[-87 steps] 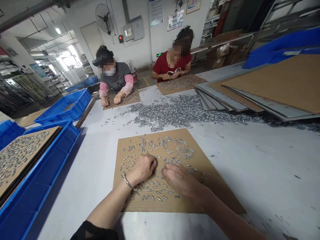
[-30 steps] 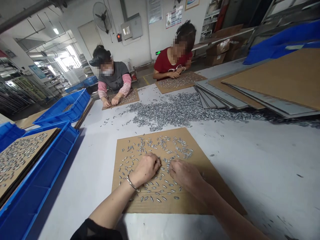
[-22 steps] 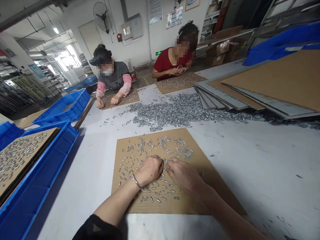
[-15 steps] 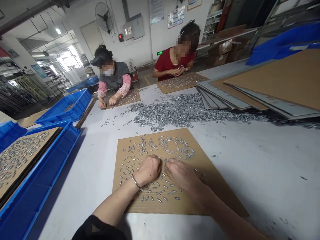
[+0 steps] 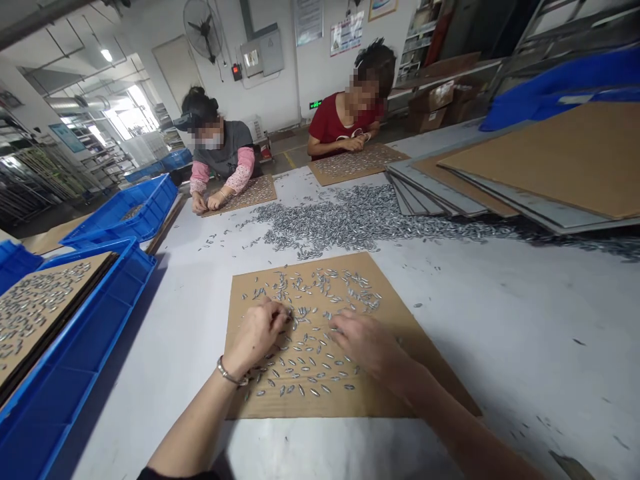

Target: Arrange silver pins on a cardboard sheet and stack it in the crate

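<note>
A brown cardboard sheet [image 5: 420, 373] lies on the white table in front of me, with many small grey metal pieces [image 5: 301, 390], pointed at both ends, spread over it. Over the sheet's left half is my left hand [image 5: 263, 333], its fingers curled down among the pieces; what the fingertips pinch, if anything, is hidden. Right of it, my right hand [image 5: 363, 340] is bent over the middle of the sheet, fingertips together by several pieces. Anything in those fingers is too small to make out. Toward the sheet's far edge the pieces lie closer together.
Beyond the sheet spreads a heap of the same pieces [image 5: 330, 223]. Stacked boards [image 5: 545, 160] stand at the right. Blue crates [image 5: 107, 333] line the left, one bearing a covered cardboard sheet [image 5: 45, 300]. Two co-workers [image 5: 223, 157] handle similar sheets across the table.
My left hand has moved left, away from my right hand, uncovering pieces between them. My right hand stays at nearly the same place on the sheet. The view has shifted slightly.
</note>
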`<state>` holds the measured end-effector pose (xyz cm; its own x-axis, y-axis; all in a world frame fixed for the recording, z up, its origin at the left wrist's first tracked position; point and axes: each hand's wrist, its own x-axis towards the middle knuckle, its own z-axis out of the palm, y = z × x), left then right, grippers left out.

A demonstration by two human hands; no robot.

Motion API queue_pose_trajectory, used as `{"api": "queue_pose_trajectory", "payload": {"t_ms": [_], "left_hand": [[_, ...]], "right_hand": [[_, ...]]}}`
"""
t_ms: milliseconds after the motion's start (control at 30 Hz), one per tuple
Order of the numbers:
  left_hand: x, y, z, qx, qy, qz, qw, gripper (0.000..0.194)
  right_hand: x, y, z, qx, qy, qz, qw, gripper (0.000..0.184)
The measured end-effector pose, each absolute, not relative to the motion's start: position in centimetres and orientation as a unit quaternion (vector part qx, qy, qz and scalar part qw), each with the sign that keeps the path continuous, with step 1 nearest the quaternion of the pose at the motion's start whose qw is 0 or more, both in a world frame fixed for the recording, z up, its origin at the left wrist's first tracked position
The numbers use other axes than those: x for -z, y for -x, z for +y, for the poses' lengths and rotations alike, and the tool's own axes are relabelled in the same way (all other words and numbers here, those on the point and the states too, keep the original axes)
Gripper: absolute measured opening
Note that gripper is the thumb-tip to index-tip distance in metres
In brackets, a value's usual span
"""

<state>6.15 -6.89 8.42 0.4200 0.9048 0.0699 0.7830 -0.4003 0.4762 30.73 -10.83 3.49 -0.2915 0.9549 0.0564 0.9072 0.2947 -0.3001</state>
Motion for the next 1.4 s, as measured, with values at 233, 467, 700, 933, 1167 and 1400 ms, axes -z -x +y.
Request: {"api": "queue_pose_trajectory", "payload": {"t_ms": [233,467,700,933,1167,1400], "left_hand": [[-9.0,-3.4,-10.8,-0.167,-0.801,0.526,0.232,0.025],[-7.0,-5.5,-13.1,-0.141,-0.812,0.493,0.280,0.026],[-6.4,-6.4,-13.7,-0.126,-0.816,0.496,0.270,0.031],[-5.2,-4.2,-14.2,-0.144,-0.808,0.502,0.272,0.027],[-5.4,-3.8,-14.7,-0.162,-0.802,0.503,0.278,0.027],[-4.5,-3.4,-14.9,-0.187,-0.802,0.499,0.269,0.028]], "right_hand": [[-2.8,-36.4,-15.9,-0.149,0.654,-0.722,0.168,0.024],[-1.0,-35.9,-18.6,-0.163,0.674,-0.702,0.162,0.024],[-1.6,-33.8,-15.3,-0.100,0.715,-0.687,0.078,0.023],[-1.7,-33.2,-15.4,-0.117,0.702,-0.698,0.079,0.022],[-1.7,-32.2,-16.2,-0.183,0.685,-0.694,0.120,0.024],[-1.2,-35.8,-15.1,-0.175,0.675,-0.679,0.229,0.023]]}}
